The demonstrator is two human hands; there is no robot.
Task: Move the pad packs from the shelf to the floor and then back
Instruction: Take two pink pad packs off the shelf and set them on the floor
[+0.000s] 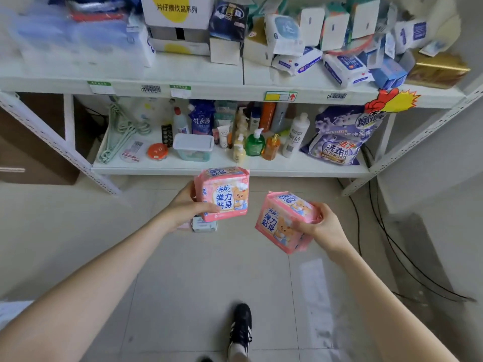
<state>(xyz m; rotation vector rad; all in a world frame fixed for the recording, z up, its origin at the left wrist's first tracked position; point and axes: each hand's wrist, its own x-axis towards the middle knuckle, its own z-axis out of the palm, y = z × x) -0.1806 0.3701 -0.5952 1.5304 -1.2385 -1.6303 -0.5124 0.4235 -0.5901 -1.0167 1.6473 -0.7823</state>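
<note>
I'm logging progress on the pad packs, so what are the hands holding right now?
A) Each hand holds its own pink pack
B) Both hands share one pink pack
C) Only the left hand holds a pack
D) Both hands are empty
A: the left hand grips an upright pink pack, and the right hand grips a tilted pink pack. The two packs are apart.

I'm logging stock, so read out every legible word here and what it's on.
"苏菲 弹力贴身": square pink plastic pad pack in left hand.
"苏菲 弹力贴身": matching pink pad pack in right hand.
"片仔癀饮品系列": white cardboard box.
"BATH FIZZER", "DETERGENT": purple plastic bag.
"洗衣液": blue pouch.
Shelf-edge paper tags: too blurred.
</note>
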